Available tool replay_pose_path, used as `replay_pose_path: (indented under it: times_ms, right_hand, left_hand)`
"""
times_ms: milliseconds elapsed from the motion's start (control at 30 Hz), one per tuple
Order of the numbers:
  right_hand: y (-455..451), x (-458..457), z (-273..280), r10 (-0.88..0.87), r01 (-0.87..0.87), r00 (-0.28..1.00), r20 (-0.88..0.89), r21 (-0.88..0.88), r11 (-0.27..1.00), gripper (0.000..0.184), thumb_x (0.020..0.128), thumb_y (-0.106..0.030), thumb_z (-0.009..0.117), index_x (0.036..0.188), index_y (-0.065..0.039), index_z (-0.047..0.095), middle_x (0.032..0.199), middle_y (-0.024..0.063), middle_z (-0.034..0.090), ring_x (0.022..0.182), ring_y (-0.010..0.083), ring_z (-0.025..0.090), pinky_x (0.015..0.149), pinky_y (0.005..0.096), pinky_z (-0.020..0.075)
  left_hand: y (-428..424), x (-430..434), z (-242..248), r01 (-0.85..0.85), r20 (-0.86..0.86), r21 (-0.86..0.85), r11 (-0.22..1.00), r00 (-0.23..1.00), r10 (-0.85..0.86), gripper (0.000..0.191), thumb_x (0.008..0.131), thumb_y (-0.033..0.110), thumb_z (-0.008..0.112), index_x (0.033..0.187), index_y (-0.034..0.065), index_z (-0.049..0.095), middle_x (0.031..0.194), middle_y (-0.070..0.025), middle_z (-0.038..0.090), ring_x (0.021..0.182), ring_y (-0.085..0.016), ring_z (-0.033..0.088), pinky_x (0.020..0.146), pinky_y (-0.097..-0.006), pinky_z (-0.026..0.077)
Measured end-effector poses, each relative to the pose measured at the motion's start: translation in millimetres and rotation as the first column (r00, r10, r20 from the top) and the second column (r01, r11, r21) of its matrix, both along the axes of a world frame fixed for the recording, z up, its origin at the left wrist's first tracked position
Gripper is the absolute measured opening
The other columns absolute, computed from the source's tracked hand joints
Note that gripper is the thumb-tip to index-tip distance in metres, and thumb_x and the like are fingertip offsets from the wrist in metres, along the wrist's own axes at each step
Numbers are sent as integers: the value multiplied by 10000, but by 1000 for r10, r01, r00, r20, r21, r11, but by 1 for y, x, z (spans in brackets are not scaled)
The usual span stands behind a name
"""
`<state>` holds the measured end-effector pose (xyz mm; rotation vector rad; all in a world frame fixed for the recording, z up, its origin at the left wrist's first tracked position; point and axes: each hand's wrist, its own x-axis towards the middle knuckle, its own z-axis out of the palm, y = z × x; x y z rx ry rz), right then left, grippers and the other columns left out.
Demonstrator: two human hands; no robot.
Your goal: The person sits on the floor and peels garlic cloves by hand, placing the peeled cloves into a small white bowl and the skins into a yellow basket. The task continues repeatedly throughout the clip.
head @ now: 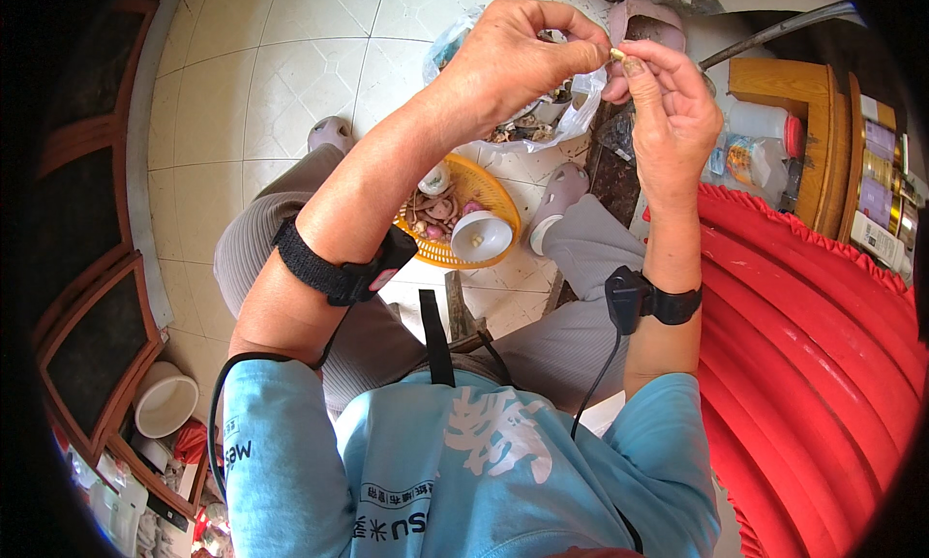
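Observation:
High in the picture, the fingertips of my left hand (526, 58) and my right hand (671, 119) meet on a small, pale yellow garlic clove (617, 53). Thumb and forefinger of each hand pinch it. Below them on the floor sits a yellow plastic basket (510, 199). It contains reddish-skinned bulbs and roots (440, 209), a round white item (435, 180) and a white bowl (497, 251). A few peeled cloves (477, 239) lie in the bowl. Behind my left wrist, partly hidden, a plastic bag (585, 97) holds dry peelings (528, 132).
A red pleated cover (805, 326) fills the right side, near my right forearm. Beyond it stand a wooden cabinet (780, 82) and a red-lidded plastic jar (758, 126). Dark-paned wooden doors (94, 347) and a white bucket (166, 400) line the left. Cables run along both arms.

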<state>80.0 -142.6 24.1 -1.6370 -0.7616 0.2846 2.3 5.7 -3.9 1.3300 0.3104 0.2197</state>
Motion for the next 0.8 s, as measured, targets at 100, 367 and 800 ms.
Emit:
replay_pose_path:
  times_ms: [100,367,800]
  right_hand:
    - [0,0,-2,-16,23,990,142,-46,999,118,910,32,575,987,-2,657,799,31,658,679,83,616,616,211,476]
    - [-3,4,1,59,-21,926,374,-106,994,176,871,80,563,962,-31,664,803,46,674,648,111,633,587,229,481]
    - [-1,0,0,115,-119,990,83,46,992,173,927,53,535,1027,-1,664,870,37,668,695,79,611,618,196,468]
  left_hand:
    - [-1,0,0,-5,10,-2,1000,1000,5,223,796,179,726,942,11,709,769,-22,653,651,-51,556,590,-214,462]
    - [4,0,1,113,17,-122,986,994,-112,171,774,151,717,895,32,702,727,13,614,619,-42,519,561,-206,425]
    - [1,0,7,102,16,-280,955,995,-101,91,777,138,706,817,58,688,699,40,592,581,-20,457,520,-189,361]
